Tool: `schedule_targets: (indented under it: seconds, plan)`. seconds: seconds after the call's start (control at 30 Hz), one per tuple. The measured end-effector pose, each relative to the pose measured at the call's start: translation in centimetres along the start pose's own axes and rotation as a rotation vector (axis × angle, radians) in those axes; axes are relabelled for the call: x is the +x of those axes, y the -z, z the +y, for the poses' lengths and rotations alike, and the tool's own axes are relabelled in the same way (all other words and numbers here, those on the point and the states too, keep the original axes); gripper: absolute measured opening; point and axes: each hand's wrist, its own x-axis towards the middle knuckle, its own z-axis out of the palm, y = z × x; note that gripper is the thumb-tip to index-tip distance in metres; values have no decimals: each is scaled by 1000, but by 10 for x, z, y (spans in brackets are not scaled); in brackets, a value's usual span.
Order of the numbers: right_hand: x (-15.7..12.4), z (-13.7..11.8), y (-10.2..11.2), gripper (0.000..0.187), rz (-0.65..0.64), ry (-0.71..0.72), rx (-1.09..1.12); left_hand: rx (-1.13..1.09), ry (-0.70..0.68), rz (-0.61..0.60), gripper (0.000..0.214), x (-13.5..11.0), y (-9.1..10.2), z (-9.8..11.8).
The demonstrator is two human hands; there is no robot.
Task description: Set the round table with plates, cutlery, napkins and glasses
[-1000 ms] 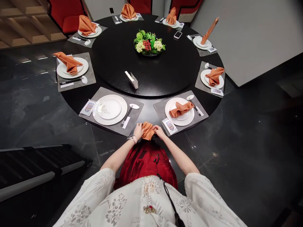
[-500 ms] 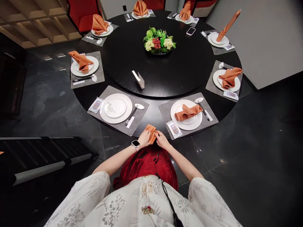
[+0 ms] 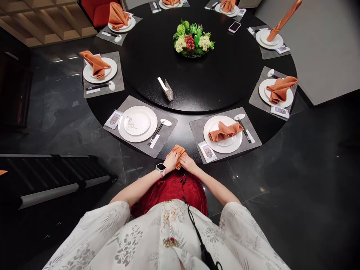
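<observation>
An orange cloth napkin (image 3: 178, 151), bunched into folds, is held between my two hands at the table's near edge. My left hand (image 3: 171, 162), below a wristwatch, is closed on its left side. My right hand (image 3: 189, 164), with a ring on one finger, is closed on its right side; some fingertips are hidden in the cloth. Ahead to the left, a stacked pair of white plates (image 3: 137, 123) bears no napkin. Ahead to the right, another plate pair (image 3: 208, 140) carries a folded orange napkin (image 3: 225, 131).
On the black round table's raised turntable (image 3: 157, 67) stand a flower centrepiece (image 3: 193, 40), a small white holder (image 3: 165, 89) and a phone (image 3: 234, 26). Place settings with folded napkins ring the rim. Chopsticks (image 3: 156, 134) lie beside the left plates. A dark slatted object (image 3: 56, 180) stands at lower left.
My view has tilted down slightly, so the table's far side sits higher in the picture. My right hand now lies flatter across the napkin, and the cloth's top spreads out more to the left.
</observation>
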Motion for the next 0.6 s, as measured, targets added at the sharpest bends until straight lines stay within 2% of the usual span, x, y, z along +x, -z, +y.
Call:
schedule_targets:
  seconds: [0.07, 0.17, 0.27, 0.33, 0.47, 0.6]
  plan:
    - [-2, -7, -6, 25, 80, -119, 73, -9, 24, 7, 41, 5, 9, -2]
    - [5, -16, -8, 30, 200, -342, 143, -13, 45, 26, 27, 21, 34, -8]
    - [24, -23, -4, 29, 267, -523, 174, -10, 25, 51, 23, 39, 58, -8]
    - [40, -26, -4, 27, 308, -691, 208, -9, -9, 43, 19, 43, 65, -2]
    - [63, -28, -8, 21, 401, -1003, 254, -19, -56, 16, 13, 28, 55, 12]
    - [66, -30, -13, 21, 473, -1112, 222, -52, -30, 54, 18, 2, 35, 9]
